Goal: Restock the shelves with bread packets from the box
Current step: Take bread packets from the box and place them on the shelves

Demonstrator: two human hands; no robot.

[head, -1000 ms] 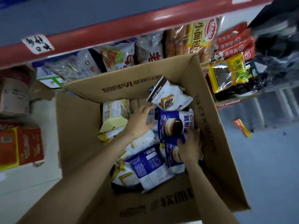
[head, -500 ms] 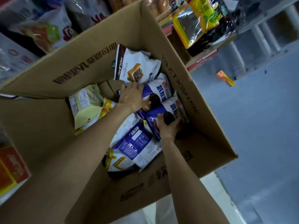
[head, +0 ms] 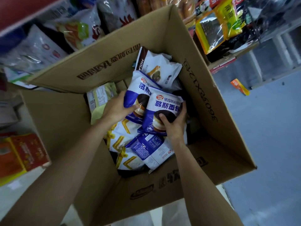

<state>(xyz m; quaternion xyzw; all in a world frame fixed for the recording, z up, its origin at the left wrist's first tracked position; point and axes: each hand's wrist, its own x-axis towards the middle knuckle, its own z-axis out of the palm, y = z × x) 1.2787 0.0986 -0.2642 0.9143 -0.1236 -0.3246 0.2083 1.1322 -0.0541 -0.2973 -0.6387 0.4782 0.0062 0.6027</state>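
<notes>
1. Both blue bread packets, lying flat among the others a second ago, now stand lifted clear; pickup looks done.
2. The right hand [head: 173, 123] grasps one packet [head: 164, 108], the left hand [head: 118, 110] grasps the packet behind [head: 138, 86].
3. Their long axes seem to point away from the hands, toward the shelf [head: 218, 64] beyond the box [head: 203, 88].

shelf packets [head: 76, 28] blurred, box [head: 211, 144] bottom hidden under packets

2 bare forearms, no sleeves visible, left hand [head: 116, 110] and right hand [head: 173, 123] ungloved, white trousers [head: 172, 214] below box edge
</notes>
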